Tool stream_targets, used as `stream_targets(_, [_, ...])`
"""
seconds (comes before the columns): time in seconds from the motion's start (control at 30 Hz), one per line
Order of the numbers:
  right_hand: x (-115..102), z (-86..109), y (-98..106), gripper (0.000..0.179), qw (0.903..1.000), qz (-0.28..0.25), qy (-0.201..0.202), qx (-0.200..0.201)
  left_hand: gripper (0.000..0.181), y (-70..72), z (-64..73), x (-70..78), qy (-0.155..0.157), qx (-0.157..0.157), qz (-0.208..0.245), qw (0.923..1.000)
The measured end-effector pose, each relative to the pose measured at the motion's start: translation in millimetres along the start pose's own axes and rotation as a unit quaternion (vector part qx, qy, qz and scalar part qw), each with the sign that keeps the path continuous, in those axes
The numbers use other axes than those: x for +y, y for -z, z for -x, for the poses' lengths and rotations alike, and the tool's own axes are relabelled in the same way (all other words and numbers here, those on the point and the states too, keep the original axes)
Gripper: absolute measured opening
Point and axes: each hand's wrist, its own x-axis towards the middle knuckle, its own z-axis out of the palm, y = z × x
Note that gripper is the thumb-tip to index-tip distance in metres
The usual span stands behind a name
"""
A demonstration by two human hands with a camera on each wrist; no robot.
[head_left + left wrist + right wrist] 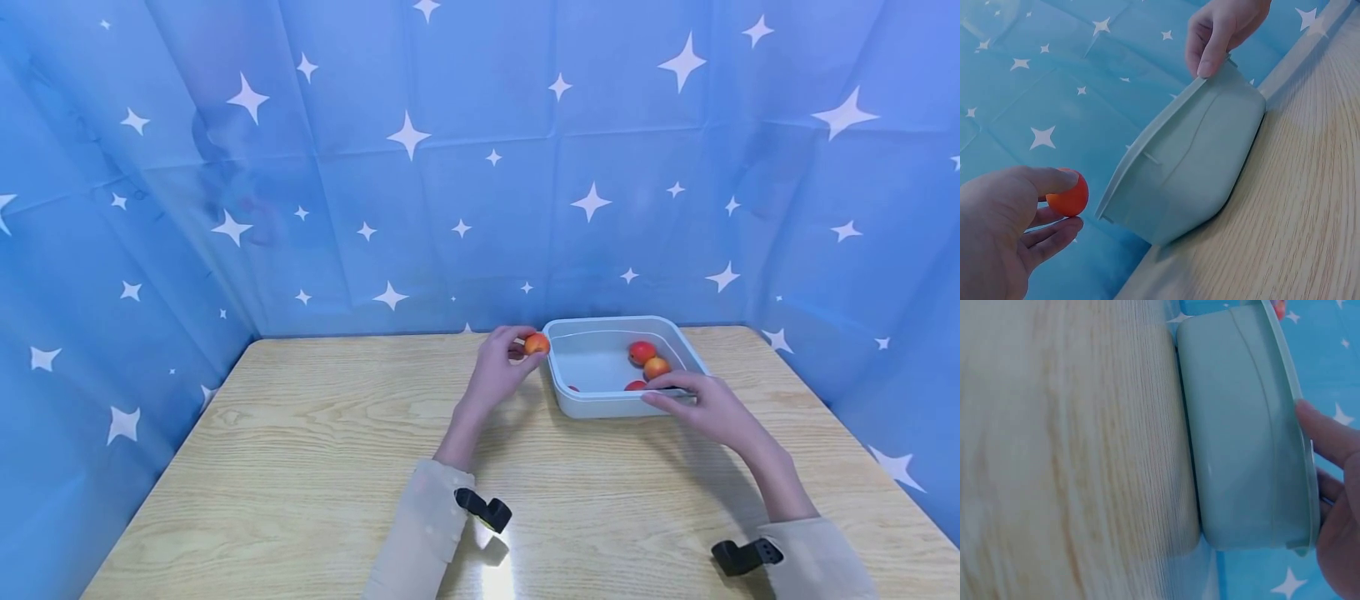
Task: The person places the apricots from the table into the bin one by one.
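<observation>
My left hand (501, 367) pinches a small round red-orange fruit (536, 344) between thumb and fingers, just beside the left rim of a pale plastic box (592, 406). In the left wrist view the fruit (1069, 194) is held a little apart from the box wall (1204, 156). My right hand (708, 407) grips the box's front right rim, thumb outside and fingers over the edge. Inside the box lie a red fruit (641, 352) and an orange-yellow one (657, 367). Another red fruit (635, 385) and a red sliver (573, 388) are mostly hidden by the front wall.
The box stands on a light wood-grain table (330, 450), near its back edge. A blue curtain (480, 200) with white stars hangs behind the table and along both sides. Dark wrist devices (483, 509) sit on both pale sleeves.
</observation>
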Motion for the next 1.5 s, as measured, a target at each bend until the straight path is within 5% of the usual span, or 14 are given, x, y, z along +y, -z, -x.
stream_targets(0.73, [0.1,1.1,-0.2,0.018,1.0000,-0.002,-0.006,0.006,0.034,-19.8,3.9,21.5,-0.046,-0.022,-0.015,0.9986])
stream_targets(1.27, [-1.7,0.1,0.1,0.021,1.0000,-0.004,-0.005,0.002,0.039,-38.5,11.5,28.1,-0.100,-0.066,-0.107,0.9870])
stream_targets(1.5, [-0.7,-0.3,-0.5,0.021,1.0000,0.004,-0.004,0.001,0.046,-42.9,12.9,28.1,-0.108,-0.076,-0.095,0.9867])
